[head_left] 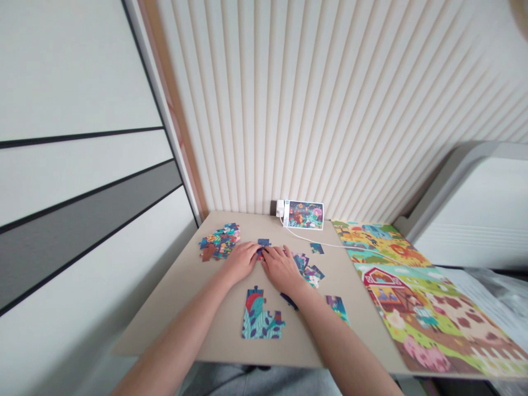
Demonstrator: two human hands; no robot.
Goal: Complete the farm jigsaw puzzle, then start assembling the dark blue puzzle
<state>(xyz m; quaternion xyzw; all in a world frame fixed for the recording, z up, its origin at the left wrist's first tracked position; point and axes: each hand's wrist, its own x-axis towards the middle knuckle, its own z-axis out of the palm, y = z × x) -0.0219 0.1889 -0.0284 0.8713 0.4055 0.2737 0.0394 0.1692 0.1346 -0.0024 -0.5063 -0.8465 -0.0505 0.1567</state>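
Note:
My left hand [242, 259] and my right hand [281, 266] meet near the middle of the table. Their closed fingertips press on a small dark blue and red puzzle piece [260, 252] between them. Just beyond it lies a blue piece [264, 242]. A pile of colourful pieces [220, 241] is left of my left hand. More loose pieces [307, 268] lie to the right, partly hidden by my right hand. Nearer my body sits a joined teal section [260, 322] with a red shape. Under my right wrist a dark piece [289, 300] partly shows.
A picture card [304, 214] leans at the back beside a white charger [280, 208], whose cable [305, 238] runs right. Single pieces lie at the right [317, 248] and near my right forearm [337, 308]. Farm [437, 319] and animal pictures [383, 242] cover the right side.

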